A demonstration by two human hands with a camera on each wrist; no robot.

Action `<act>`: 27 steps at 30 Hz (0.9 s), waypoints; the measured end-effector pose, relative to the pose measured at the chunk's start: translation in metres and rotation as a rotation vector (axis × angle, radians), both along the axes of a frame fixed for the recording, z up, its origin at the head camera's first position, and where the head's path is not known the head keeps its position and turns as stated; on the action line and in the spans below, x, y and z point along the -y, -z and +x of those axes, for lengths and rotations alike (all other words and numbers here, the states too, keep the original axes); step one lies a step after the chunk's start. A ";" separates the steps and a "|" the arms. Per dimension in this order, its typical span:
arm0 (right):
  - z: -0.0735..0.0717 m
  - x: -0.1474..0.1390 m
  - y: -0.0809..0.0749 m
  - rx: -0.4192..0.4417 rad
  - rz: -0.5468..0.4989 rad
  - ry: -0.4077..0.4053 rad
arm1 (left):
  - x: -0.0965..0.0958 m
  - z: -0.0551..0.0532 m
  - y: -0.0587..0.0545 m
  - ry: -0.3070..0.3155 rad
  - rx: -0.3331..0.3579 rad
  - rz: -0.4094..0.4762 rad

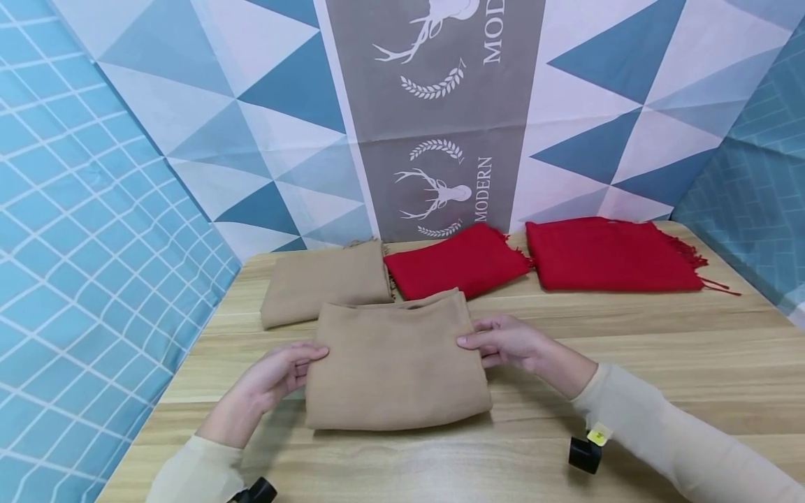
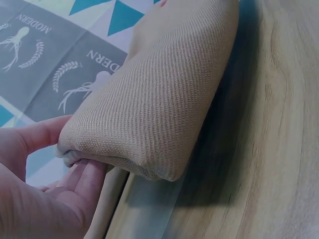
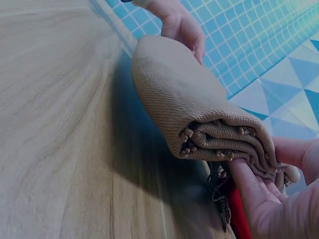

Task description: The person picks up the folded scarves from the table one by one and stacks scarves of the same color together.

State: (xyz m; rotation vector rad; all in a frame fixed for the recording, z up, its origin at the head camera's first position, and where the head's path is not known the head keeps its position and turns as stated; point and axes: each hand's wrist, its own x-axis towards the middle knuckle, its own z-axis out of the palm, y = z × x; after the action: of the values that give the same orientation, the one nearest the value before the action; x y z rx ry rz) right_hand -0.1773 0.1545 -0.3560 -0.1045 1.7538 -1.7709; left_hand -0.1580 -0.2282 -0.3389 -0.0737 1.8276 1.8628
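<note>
A tan, twill-textured cloth [image 1: 396, 370], folded into a thick, layered rectangle, is being held over the wooden table [image 1: 704, 356], its right end showing small knots [image 3: 188, 133].

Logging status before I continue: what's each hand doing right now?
Left hand: holding the left edge of the nearer folded tan cloth, pinched between thumb and fingers.
Right hand: holding that cloth's right edge, likewise pinched.

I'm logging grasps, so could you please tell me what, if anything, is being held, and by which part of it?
The folded beige cloth: the left hand pinches its left side, the right hand its right side, where folded layers show.
</note>
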 end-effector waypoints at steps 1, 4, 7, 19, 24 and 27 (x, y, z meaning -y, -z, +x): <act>0.000 0.000 0.000 0.001 0.000 0.000 | 0.000 0.000 0.000 0.000 -0.001 -0.001; 0.001 0.002 0.001 -0.002 0.003 0.002 | 0.002 0.001 -0.001 0.000 -0.003 -0.002; 0.002 0.004 0.002 -0.004 0.001 0.005 | 0.004 0.002 -0.002 0.004 -0.007 -0.003; 0.004 0.013 0.003 0.006 -0.010 0.009 | 0.012 0.003 -0.001 0.007 -0.018 -0.030; 0.003 0.016 0.003 0.009 -0.018 0.008 | 0.015 0.004 -0.002 0.004 -0.020 -0.020; 0.002 0.018 0.003 0.011 -0.023 0.006 | 0.016 0.005 -0.003 -0.002 -0.022 -0.016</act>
State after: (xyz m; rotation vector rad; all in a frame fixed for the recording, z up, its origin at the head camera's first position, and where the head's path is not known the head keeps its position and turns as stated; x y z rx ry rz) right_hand -0.1750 0.1369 -0.3591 -0.0993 1.7285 -1.7924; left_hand -0.1526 -0.2442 -0.3359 -0.0607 1.8578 1.8571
